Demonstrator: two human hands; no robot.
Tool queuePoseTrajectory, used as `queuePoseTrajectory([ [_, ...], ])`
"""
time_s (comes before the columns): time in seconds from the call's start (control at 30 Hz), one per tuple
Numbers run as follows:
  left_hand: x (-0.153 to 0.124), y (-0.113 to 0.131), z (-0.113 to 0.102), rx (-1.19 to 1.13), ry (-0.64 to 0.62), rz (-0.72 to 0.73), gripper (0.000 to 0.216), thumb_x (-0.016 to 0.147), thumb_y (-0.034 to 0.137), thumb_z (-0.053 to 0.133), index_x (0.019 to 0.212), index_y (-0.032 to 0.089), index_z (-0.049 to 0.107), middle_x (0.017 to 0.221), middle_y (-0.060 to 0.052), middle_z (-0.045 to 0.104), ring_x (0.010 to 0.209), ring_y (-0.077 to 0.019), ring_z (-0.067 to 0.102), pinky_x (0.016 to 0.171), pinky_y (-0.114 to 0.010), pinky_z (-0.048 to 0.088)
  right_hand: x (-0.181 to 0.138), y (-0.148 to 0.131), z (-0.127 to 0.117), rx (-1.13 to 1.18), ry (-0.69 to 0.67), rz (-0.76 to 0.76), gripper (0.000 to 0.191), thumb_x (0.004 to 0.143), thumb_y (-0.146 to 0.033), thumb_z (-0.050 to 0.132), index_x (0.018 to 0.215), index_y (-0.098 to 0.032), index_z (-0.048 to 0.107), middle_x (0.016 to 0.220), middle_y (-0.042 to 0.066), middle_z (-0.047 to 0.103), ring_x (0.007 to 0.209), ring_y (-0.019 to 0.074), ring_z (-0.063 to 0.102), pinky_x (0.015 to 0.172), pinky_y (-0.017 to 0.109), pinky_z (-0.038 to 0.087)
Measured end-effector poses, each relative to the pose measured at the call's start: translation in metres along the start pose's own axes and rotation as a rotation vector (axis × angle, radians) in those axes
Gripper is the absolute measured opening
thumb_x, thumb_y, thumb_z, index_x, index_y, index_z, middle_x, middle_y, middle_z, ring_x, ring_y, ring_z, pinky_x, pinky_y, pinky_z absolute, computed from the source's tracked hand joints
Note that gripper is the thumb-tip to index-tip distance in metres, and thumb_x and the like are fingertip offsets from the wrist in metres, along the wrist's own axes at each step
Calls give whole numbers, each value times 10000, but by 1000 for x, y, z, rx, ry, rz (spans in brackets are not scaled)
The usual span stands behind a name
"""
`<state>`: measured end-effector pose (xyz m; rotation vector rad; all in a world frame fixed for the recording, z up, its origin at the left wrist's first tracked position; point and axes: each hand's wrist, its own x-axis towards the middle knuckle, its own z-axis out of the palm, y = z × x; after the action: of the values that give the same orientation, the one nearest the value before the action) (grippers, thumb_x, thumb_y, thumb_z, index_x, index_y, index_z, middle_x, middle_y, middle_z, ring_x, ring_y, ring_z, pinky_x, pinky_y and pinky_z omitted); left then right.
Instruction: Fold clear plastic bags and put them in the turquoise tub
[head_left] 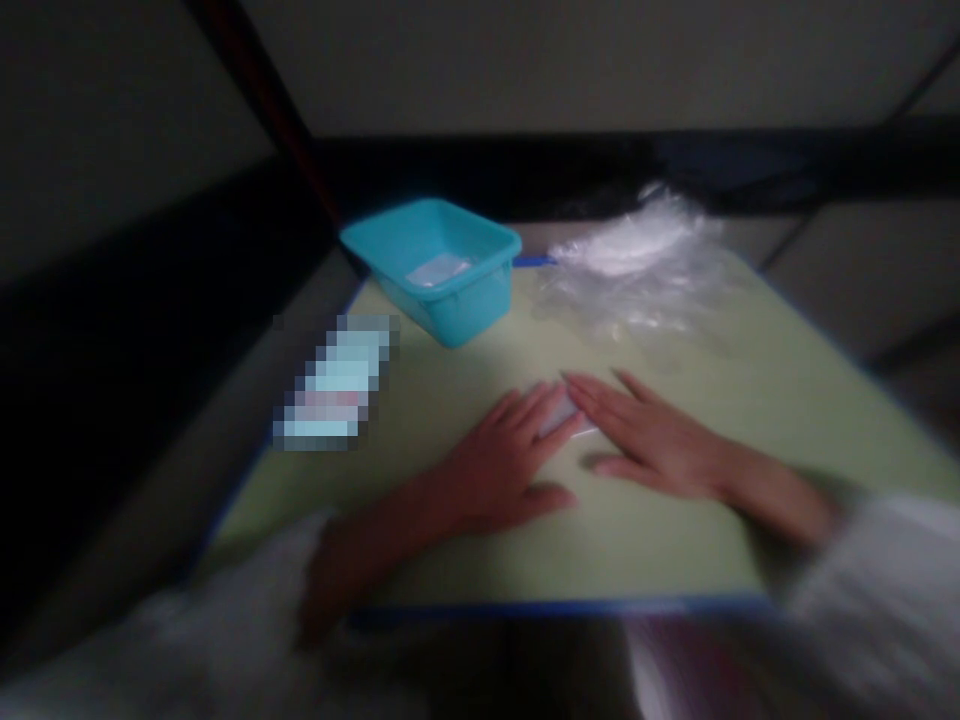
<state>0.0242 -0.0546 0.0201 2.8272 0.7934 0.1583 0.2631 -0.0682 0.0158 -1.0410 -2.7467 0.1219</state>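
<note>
A small flat whitish piece (pixel 561 412), perhaps a plastic packet, lies on the table under my fingertips. From the left, my left hand (pixel 510 465) rests flat on it, fingers stretched out and thumb apart on the tabletop. On the other side, my right hand (pixel 651 440) also lies flat, its fingertips on the piece's right part and its thumb spread away. Fingers of both hands cover much of the piece, and its exact kind is blurred.
A turquoise plastic basket (pixel 480 300) stands at the table's back left with a whitish flat item (pixel 437 270) inside. Crumpled clear plastic bags (pixel 637 255) lie at the back right. A pixelated rectangular object (pixel 337 385) is by the left edge. The yellowish table (pixel 480 570) has blue edging.
</note>
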Motion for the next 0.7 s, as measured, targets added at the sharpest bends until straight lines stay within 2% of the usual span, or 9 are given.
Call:
queuePoseTrajectory([
  [0.27, 1, -1, 0, 31, -38, 5, 785, 847, 616, 435, 1449, 148, 247, 1525, -189, 151, 1417, -332, 89, 1112, -528, 128, 0, 0, 2, -30, -15, 20, 736, 932, -554, 334, 1490, -157, 64, 1510, 166, 230, 1387, 258, 218, 1112, 526, 158],
  [0.5, 0, -2, 2, 2, 11, 24, 792, 850, 617, 429, 1456, 153, 219, 1524, -183, 158, 1418, -323, 88, 1117, -524, 135, 0, 6, -3, 38, -27, 4, 728, 922, -530, 398, 1478, -141, 134, 1501, 171, 257, 1382, 246, 240, 1105, 537, 188],
  [0.6, -1, -3, 3, -8, 34, 1, 846, 851, 610, 429, 1455, 75, 171, 1521, -206, 145, 1423, -300, 71, 1132, -478, 139, 0, 15, -10, 48, 46, -67, 559, 935, -447, 437, 1400, -150, 347, 1464, 153, 355, 1353, 239, 316, 1086, 512, 271],
  [0.7, -2, -4, 6, -7, 68, -9, 815, 864, 572, 438, 1442, 56, 183, 1519, -208, 151, 1425, -281, 71, 1136, -451, 154, 1, 19, -17, 18, 153, -145, 309, 947, -349, 451, 1161, -184, 601, 1278, 118, 581, 1240, 242, 476, 1019, 476, 388],
])
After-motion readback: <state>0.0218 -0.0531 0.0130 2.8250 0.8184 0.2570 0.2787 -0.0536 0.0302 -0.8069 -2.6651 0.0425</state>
